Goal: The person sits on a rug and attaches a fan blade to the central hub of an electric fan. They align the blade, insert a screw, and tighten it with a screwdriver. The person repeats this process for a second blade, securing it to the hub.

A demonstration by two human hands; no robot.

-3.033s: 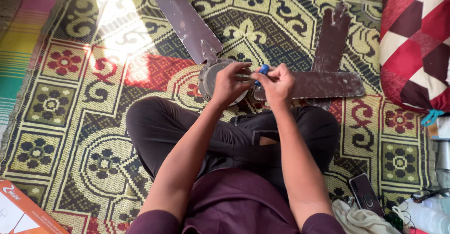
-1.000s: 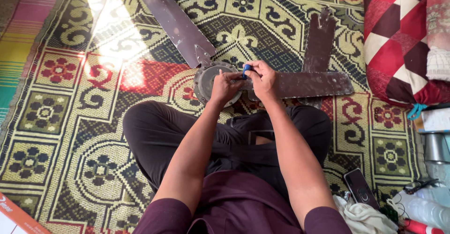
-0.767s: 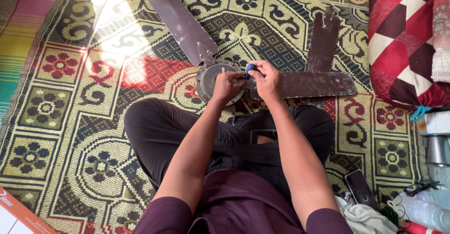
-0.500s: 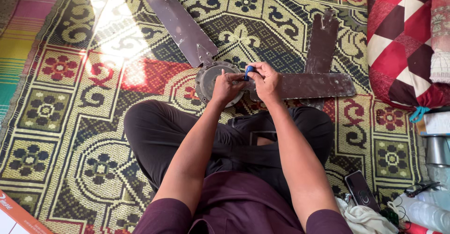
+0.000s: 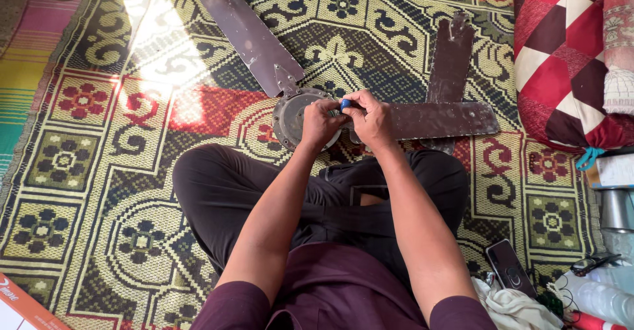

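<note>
brown metal ceiling fan [image 5: 297, 115], stripped down and flat on the woven mat [image 5: 99, 171], just ahead of crossed legs. round motor hub [image 5: 290, 120] under the left hand [image 5: 320, 122], fingers bent over its rim. right hand [image 5: 371, 120] clenched around a small blue-handled tool [image 5: 345, 104], tip hidden between both hands near the root of the right-side blade [image 5: 436, 120]. likely heavy and stiff at the hub; best gripped there, not by the thin blades, probably springy with hard edges. second blade [image 5: 247, 33] bolted on, running up-left. third blade [image 5: 450, 56] loose, lying across the far side. open mat to the left and ahead. tighter on the right: checked cushion [image 5: 568, 52] near the blade tip, phone [image 5: 507, 267], cloth [image 5: 508, 303] and clutter by the right knee.
</note>
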